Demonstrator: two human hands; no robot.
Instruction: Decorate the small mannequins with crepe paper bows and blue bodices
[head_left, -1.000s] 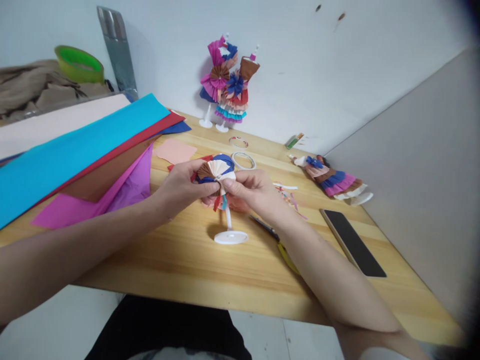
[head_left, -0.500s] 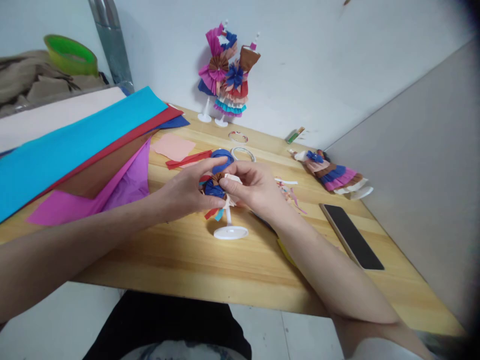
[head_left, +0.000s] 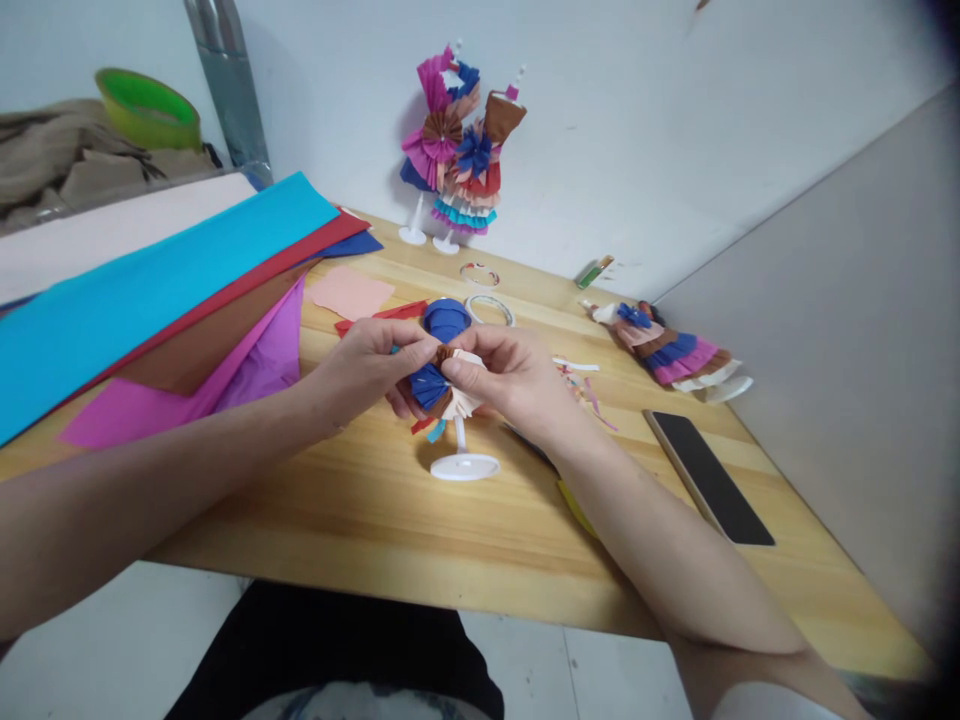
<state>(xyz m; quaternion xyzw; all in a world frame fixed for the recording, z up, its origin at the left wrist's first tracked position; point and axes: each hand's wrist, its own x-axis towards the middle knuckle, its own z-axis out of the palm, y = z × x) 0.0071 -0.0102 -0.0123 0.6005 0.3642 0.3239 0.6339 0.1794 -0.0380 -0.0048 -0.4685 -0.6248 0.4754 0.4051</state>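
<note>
the left hand (head_left: 375, 370) pinches the brown folds at the top of a pleated paper rosette (head_left: 431, 388) between thumb and forefinger; half a second ago its fingers were spread around the rosette, with the thumb underneath. the right hand (head_left: 517, 380) pinches the other side, thumb in front, much as before. a second ago brown pleats were on the left and white ones on top; now blue fans out at lower left, white at lower right, and brown sits between the fingertips. the rosette is in front of a small form with a blue bodice (head_left: 448, 318), its white base (head_left: 465, 467) standing between the near and back edges of the table (head_left: 360, 520), where it stood in the earlier frames.

near the back edge, a thin ring (head_left: 480, 275) bears coloured marks too small to read. the phone (head_left: 711, 478), by the table's right edge, shows a dark screen.
</note>
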